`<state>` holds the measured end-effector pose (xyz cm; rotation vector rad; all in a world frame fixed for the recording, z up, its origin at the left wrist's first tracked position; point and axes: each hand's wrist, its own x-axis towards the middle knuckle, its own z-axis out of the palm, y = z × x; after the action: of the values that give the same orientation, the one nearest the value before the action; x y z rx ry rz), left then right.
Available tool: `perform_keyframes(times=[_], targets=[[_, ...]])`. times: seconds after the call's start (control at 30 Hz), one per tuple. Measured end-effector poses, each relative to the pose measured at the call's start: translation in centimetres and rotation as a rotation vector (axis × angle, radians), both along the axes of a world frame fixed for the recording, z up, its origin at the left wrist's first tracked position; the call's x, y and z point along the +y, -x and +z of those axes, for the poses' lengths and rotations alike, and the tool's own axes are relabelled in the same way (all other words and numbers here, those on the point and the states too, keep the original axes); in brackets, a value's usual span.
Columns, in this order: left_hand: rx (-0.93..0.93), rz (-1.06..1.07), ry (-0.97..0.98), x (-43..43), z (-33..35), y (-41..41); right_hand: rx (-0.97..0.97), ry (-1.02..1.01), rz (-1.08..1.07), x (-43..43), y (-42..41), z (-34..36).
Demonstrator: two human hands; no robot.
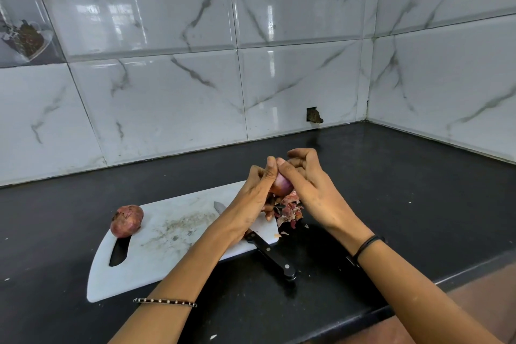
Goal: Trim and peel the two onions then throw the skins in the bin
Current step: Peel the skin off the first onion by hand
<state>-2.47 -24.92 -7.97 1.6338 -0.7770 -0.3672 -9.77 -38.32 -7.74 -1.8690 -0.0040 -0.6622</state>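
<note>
Onion (282,185) is gripped between both hands above the counter (418,190), left hand (252,201) curled round it, right hand (311,187) pinching its top. Skins (290,212) are piled just below by the right end of the cutting board (167,248), knife (275,258) laid there too; second onion (127,220) is parked unpeeled at the other end.
</note>
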Motion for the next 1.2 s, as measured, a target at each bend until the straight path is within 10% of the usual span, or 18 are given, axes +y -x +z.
perform_keyframes(times=[0.8, 1.2], targets=[[0.437, 0.015, 0.258, 0.4, 0.8, -0.6, -0.322, 0.345, -0.042, 0.5, -0.2, -0.2], [0.357, -0.013, 0.229, 0.5, 1.2, 0.2, -0.414, 0.475, -0.112, 0.3, -0.1, 0.0]])
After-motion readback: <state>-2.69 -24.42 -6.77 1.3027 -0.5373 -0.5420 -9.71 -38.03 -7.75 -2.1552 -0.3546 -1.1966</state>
